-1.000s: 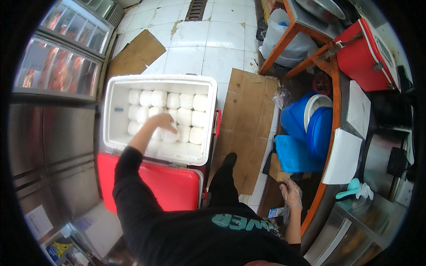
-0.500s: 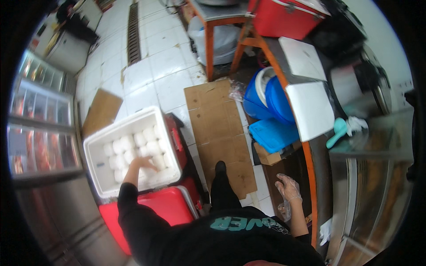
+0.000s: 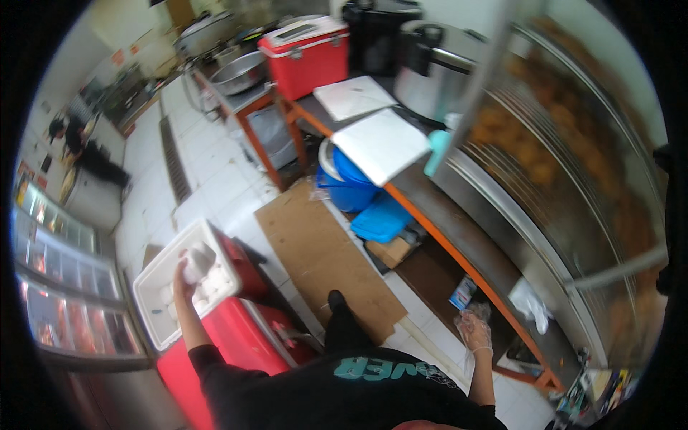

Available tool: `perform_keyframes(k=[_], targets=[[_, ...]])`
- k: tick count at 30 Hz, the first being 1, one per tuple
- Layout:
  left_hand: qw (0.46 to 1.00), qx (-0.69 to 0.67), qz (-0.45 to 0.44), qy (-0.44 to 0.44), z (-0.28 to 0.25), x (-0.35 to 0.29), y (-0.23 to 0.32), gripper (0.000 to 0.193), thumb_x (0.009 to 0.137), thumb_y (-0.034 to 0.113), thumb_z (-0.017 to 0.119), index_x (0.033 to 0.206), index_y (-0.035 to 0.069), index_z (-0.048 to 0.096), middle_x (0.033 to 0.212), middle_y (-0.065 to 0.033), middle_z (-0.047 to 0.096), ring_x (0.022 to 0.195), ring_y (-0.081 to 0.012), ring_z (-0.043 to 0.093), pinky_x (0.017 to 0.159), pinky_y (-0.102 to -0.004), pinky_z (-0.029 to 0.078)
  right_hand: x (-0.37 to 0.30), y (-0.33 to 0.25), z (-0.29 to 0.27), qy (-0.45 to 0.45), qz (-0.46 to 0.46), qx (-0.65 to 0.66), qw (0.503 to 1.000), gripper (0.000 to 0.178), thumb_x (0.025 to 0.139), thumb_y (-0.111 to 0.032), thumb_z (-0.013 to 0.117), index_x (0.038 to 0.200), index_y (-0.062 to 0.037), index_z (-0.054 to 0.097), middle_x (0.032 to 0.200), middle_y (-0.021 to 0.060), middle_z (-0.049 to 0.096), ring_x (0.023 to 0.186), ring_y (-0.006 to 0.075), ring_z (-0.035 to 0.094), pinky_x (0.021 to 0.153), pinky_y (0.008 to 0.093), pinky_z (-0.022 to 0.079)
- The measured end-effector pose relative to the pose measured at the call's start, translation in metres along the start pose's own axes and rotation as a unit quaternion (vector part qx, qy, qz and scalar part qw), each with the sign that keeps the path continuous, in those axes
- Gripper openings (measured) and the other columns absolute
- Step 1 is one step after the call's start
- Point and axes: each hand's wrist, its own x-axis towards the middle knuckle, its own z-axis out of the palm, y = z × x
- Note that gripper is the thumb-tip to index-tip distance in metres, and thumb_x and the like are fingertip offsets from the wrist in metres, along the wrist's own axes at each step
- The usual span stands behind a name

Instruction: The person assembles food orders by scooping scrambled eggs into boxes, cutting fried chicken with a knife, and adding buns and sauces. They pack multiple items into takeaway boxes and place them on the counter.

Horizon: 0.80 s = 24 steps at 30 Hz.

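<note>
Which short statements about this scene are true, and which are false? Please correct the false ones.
1. The left hand is at the white pieces in the open cooler. True.
2. The right hand is bare. False: it wears a clear plastic glove.
3. Cardboard lies on the tiled floor. True.
4. The blue bucket stands on top of the table. False: it is underneath.
5. Another red cooler sits up on a table. True.

The cooler (image 3: 242, 271) is red and white, the packs (image 3: 213, 281) white, the cardboard (image 3: 322, 258) brown, the bucket (image 3: 350, 193) blue.
</note>
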Motion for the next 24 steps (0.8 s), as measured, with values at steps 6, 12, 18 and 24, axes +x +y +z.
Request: perform_keyframes(k=[6, 12, 18, 24], targets=[[0.941, -0.090, -0.065, -0.319, 0.253, -0.149, -0.125, 0.064, 0.089, 0.039, 0.060, 0.144, 0.009, 0.045, 0.137, -0.0147, 0.055, 0.121, -0.0305, 0.058, 0.098, -0.0468, 0.052, -0.209, 0.175, -0.043, 0.175, 0.127, 0.031, 0.976, 0.032, 0.096, -0.033, 0.061, 0.092, -0.0042, 0.074, 0.103, 0.0165, 0.071, 0.085, 0.0297, 0.067, 0.081, 0.0431, 0.051], [0.695, 0.015, -0.514, -0.502, 0.513, -0.460, -0.395, 0.048, 0.088, 0.029, 0.064, 0.132, 0.012, 0.054, 0.133, -0.0112, 0.059, 0.120, -0.0297, 0.059, 0.104, -0.0496, 0.048, -0.352, 0.246, -0.042, 0.339, 0.169, 0.402, 0.834, 0.060, 0.100, -0.056, 0.048, 0.130, -0.0048, 0.060, 0.121, 0.0135, 0.066, 0.109, 0.0244, 0.062, 0.091, 0.0403, 0.052], [0.291, 0.252, -0.582, -0.717, 0.624, -0.770, -0.432, 0.041, 0.091, 0.026, 0.065, 0.126, 0.008, 0.054, 0.122, -0.0122, 0.061, 0.112, -0.0272, 0.062, 0.093, -0.0450, 0.054, -0.447, 0.292, -0.063, 0.486, 0.050, 0.775, 0.402, 0.066, 0.097, -0.064, 0.046, 0.132, -0.0099, 0.057, 0.125, 0.0153, 0.065, 0.114, 0.0325, 0.062, 0.095, 0.0497, 0.051], [0.255, 0.299, -0.597, -0.700, 0.711, -0.897, -0.485, 0.035, 0.095, 0.024, 0.064, 0.125, 0.008, 0.057, 0.116, -0.0120, 0.063, 0.108, -0.0247, 0.064, 0.091, -0.0433, 0.055, -0.534, 0.445, -0.107, 0.529, 0.012, 0.831, 0.171, 0.056, 0.097, -0.062, 0.047, 0.122, -0.0145, 0.059, 0.115, 0.0103, 0.066, 0.102, 0.0287, 0.063, 0.083, 0.0492, 0.051]])
